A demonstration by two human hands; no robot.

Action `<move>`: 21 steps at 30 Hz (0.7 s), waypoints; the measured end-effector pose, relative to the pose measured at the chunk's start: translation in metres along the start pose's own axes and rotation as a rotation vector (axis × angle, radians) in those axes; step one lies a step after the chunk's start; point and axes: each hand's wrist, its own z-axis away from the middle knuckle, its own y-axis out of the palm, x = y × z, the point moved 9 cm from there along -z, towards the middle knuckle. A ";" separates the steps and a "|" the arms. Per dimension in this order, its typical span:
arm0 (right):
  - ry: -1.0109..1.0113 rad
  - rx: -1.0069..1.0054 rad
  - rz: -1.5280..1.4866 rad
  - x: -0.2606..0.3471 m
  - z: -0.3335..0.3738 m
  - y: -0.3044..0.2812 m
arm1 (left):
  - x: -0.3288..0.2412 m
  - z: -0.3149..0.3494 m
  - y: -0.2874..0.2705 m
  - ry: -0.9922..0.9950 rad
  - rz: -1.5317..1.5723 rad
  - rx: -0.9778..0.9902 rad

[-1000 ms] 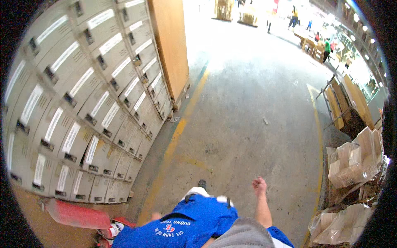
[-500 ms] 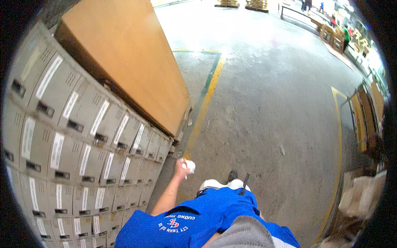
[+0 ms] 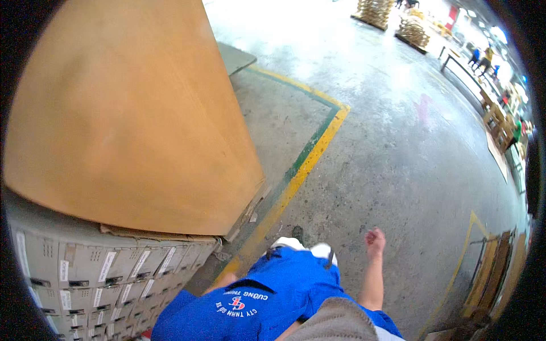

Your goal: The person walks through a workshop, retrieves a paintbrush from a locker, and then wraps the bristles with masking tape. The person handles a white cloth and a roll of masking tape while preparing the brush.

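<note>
The right hand point(image 3: 374, 241), at four o'clock, curls narrow around nothing visible (perhaps for balance); the left hand is hidden, its grip untellable. Lockers point(image 3: 126, 264) at eight o'clock stand beside the yellow line point(image 3: 306, 170), presumably sparing the walkway point(image 3: 392, 176).

They wear a blue shirt point(image 3: 296, 284), short slvs., red-&-white logo point(image 3: 236, 303), white lettering point(image 3: 254, 296), white trousers point(image 3: 288, 243), dk. shoe point(image 3: 297, 232), grey-brn. cloth point(image 3: 335, 322) up front.

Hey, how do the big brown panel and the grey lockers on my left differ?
The brown panel has one plain face, while the grey lockers are split into many small doors with white labels. The panel is orange-brown; the lockers are dull grey. The panel takes up the upper left, the lockers the lower left. Both stand left of the yellow line.
</note>
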 end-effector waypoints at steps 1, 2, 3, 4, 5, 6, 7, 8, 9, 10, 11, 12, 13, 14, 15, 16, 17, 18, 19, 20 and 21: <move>0.139 0.065 0.079 -0.015 -0.012 0.033 | -0.071 -0.015 -0.016 0.076 0.044 -0.032; 0.326 0.071 0.175 -0.038 -0.022 0.055 | -0.150 -0.033 -0.030 0.157 0.051 -0.040; 0.399 0.137 0.190 -0.052 -0.036 0.082 | -0.228 -0.046 -0.045 0.229 0.169 -0.060; 0.459 0.120 0.258 -0.067 -0.055 0.097 | -0.306 -0.063 -0.048 0.280 0.311 0.070; 0.539 0.126 0.208 -0.084 -0.077 0.114 | -0.392 -0.072 -0.061 0.490 0.379 0.070; 0.567 0.027 0.220 -0.096 -0.108 0.120 | -0.456 -0.090 -0.061 0.469 0.417 0.185; 0.624 0.082 0.245 -0.109 -0.141 0.139 | -0.520 -0.103 -0.067 0.551 0.510 0.230; 0.717 0.006 0.322 -0.116 -0.177 0.145 | -0.566 -0.123 -0.066 0.526 0.467 0.278; 0.583 0.188 0.494 -0.106 -0.227 0.176 | -0.607 -0.139 -0.069 0.575 0.453 0.279; 0.505 0.308 0.673 -0.093 -0.273 0.204 | -0.642 -0.153 -0.071 0.681 0.411 0.291; 0.422 0.429 0.850 -0.077 -0.316 0.237 | -0.658 -0.173 -0.076 0.687 0.337 0.203; 0.324 0.560 1.020 -0.061 -0.354 0.276 | -0.669 -0.189 -0.078 0.754 0.236 0.120; 0.229 0.690 1.171 -0.047 -0.386 0.320 | -0.676 -0.198 -0.081 0.882 0.107 0.007; 0.129 0.826 1.313 -0.036 -0.412 0.370 | -0.659 -0.224 -0.080 0.718 0.068 -0.059; 0.353 0.678 1.268 -0.029 -0.445 0.403 | -0.631 -0.249 -0.078 0.481 0.105 -0.108; 0.615 0.398 1.088 -0.019 -0.473 0.434 | -0.609 -0.262 -0.082 0.394 0.077 -0.255; 0.527 0.374 1.136 0.006 -0.506 0.495 | -0.582 -0.273 -0.080 0.259 0.152 -0.352; 0.477 0.390 1.202 0.030 -0.537 0.559 | -0.548 -0.286 -0.066 0.064 0.245 -0.337; 0.384 0.335 1.306 0.060 -0.572 0.621 | -0.527 -0.294 -0.050 -0.056 0.311 -0.318; 0.403 0.474 1.367 0.072 -0.599 0.690 | -0.509 -0.307 -0.026 -0.167 0.325 -0.188; 0.380 0.540 1.290 0.087 -0.628 0.759 | -0.503 -0.315 -0.015 -0.218 0.360 -0.189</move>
